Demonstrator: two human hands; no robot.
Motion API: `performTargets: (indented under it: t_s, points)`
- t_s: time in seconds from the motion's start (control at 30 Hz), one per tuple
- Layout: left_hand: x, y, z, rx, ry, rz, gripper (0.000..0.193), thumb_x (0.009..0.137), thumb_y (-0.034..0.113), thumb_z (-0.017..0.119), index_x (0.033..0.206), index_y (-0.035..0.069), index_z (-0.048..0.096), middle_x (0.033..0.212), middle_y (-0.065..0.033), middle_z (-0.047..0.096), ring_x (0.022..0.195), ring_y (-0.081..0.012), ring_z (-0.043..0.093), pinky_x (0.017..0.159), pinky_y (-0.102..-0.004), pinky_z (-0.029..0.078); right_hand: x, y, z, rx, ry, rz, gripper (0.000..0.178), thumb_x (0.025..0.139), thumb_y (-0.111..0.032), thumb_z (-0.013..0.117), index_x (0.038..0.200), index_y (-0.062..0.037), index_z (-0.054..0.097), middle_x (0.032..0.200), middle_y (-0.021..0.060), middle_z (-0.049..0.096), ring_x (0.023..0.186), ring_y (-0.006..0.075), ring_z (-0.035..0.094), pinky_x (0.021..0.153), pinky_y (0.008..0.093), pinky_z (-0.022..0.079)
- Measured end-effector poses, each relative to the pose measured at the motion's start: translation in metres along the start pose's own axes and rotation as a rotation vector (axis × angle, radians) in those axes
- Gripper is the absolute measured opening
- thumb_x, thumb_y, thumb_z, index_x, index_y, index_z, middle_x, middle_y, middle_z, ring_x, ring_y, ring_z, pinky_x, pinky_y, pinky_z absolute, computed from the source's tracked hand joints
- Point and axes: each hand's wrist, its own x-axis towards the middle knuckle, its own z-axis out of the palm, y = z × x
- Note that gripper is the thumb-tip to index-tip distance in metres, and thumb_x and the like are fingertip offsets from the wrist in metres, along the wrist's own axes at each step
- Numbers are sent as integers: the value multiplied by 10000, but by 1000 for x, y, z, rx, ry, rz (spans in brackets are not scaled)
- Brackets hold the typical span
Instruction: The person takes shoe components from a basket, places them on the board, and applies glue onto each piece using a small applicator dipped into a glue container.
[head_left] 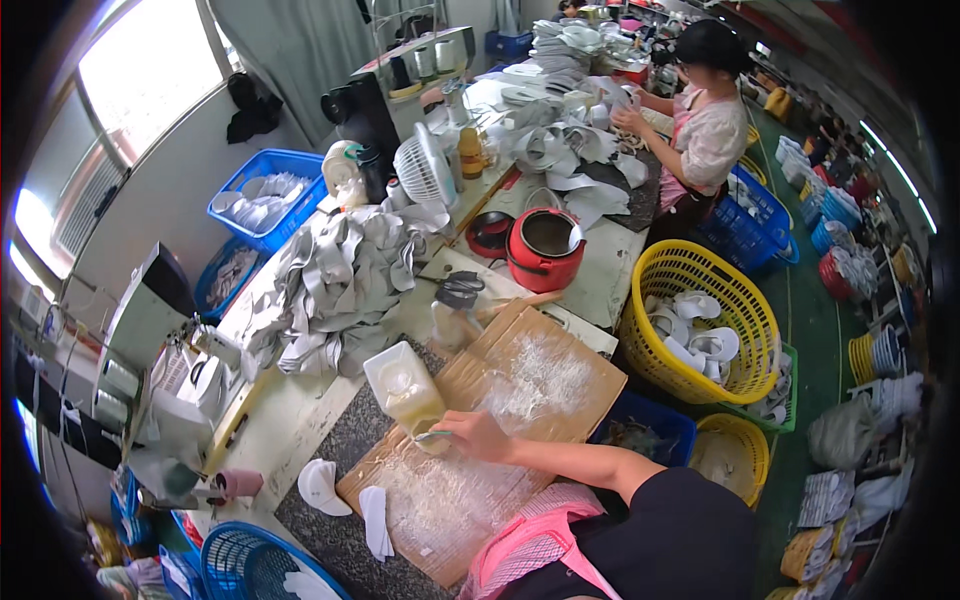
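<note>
My right hand (472, 435) reaches in from the lower right, fingers pinched round a thin greenish stick-like tool (432, 435); its working end is too small to make out. The hand is beside the lower end of a whitish plastic container (398, 380) with pale yellowish contents. Beneath them lies a brown cardboard sheet (480, 355), crusted with white dried residue. A rounded white piece (322, 488) and a narrow white strip (376, 522) lie at the cardboard's near left edge. My left hand is out of view.
A heap of grey-white cut pieces (340, 280), black-handled scissors (460, 289), a red pot (546, 250) and a white fan (425, 168) crowd the table. Yellow basket (640, 320) stands right; blue basket (215, 545) stands near left. Another person (700, 130) works at the far end.
</note>
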Motion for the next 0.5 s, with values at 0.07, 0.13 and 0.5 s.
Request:
performTargets:
  t_s: [0.07,0.13,0.5]
  points:
    - [-6,29,-7,-111,-104,-66,162,901,159,713,804,58,631,788,-124,614,757,-333,601,730,-472,496,-4,-1,-9,77,67,111,154,883,-91,687,1037,-99,690,920,65,657,800,305,687,648,416,538]
    - [-1,62,-5,-214,-206,75,152,916,176,702,854,44,658,833,-143,640,806,-341,622,766,-460,505,-6,3,-10,82,43,92,168,889,-111,702,1057,-103,698,913,73,662,790,316,683,645,408,534]
    - [-43,39,135,-324,-562,-12,272,908,268,677,1019,38,772,967,-229,727,882,-396,682,818,-484,524,-6,5,-8,149,17,124,114,932,-152,691,1023,-84,701,916,75,662,799,328,681,664,413,536]
